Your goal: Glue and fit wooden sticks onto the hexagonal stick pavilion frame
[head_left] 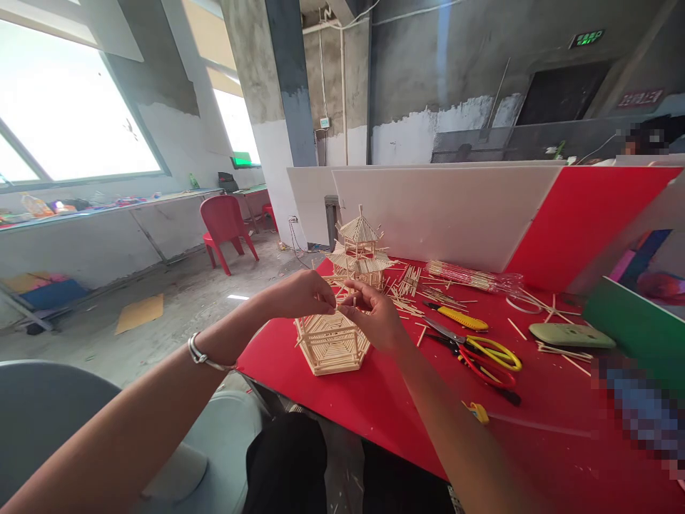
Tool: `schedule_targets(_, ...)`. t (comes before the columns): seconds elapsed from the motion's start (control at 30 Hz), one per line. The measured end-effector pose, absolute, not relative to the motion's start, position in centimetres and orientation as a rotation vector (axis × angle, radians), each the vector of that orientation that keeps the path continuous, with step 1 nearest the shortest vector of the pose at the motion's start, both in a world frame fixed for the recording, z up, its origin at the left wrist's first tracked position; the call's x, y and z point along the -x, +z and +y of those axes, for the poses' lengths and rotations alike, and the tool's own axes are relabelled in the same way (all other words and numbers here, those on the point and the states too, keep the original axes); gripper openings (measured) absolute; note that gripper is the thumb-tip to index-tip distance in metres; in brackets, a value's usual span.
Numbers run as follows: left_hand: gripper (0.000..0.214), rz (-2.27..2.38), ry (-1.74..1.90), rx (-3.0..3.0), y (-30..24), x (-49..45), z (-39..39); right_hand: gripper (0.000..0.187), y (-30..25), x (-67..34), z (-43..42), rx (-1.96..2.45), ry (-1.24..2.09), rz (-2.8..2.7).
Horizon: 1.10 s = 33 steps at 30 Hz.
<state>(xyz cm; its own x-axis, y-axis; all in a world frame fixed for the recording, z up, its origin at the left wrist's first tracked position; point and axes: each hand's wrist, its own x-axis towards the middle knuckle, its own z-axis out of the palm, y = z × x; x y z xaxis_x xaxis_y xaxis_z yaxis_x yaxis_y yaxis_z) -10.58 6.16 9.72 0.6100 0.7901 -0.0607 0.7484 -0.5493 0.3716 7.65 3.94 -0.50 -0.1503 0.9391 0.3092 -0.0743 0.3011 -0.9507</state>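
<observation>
My left hand [309, 294] and my right hand [375, 315] meet over a hexagonal stick platform [332, 363] with low rails. The fingers of both are pinched together, fingertips close to each other. Whatever lies between them is too small to make out. Behind my hands stands a tiered stick pagoda model [359, 234] with a pointed roof; its lower part is partly hidden by my hands. Loose wooden sticks [407, 282] lie to the right of the model.
On the red table [385, 400] lie a yellow utility knife [463, 318], yellow-handled scissors [495, 351], a red-handled cutting tool [486, 370], a bagged stick bundle [471, 276] and a green case [571, 335]. White panels [444, 214] stand behind. A red chair [225, 225] is farther left.
</observation>
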Motion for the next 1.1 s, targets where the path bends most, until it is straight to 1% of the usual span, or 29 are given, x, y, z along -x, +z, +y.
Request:
schedule_targets(0.53,0.018,1.214,0.198,-2.472,9.69,11.04,6.1,0.064,-0.77,-8.1,3.45,0.916,1.072,-1.432)
schedule_targets(0.73,0.019,1.225,0.217,-2.474,9.36,10.9,6.07,0.059,-1.14,-8.07,3.55,0.907,1.064,-1.394)
schedule_targets(0.93,0.019,1.248,0.202,-2.494,9.42,10.99,6.01,0.06,-0.88,-7.93,3.44,0.905,1.049,-1.398)
schedule_targets(1.1,0.02,1.218,0.231,-2.51,9.38,11.15,5.98,0.055,-0.95,-7.61,3.1,0.932,0.971,-1.389)
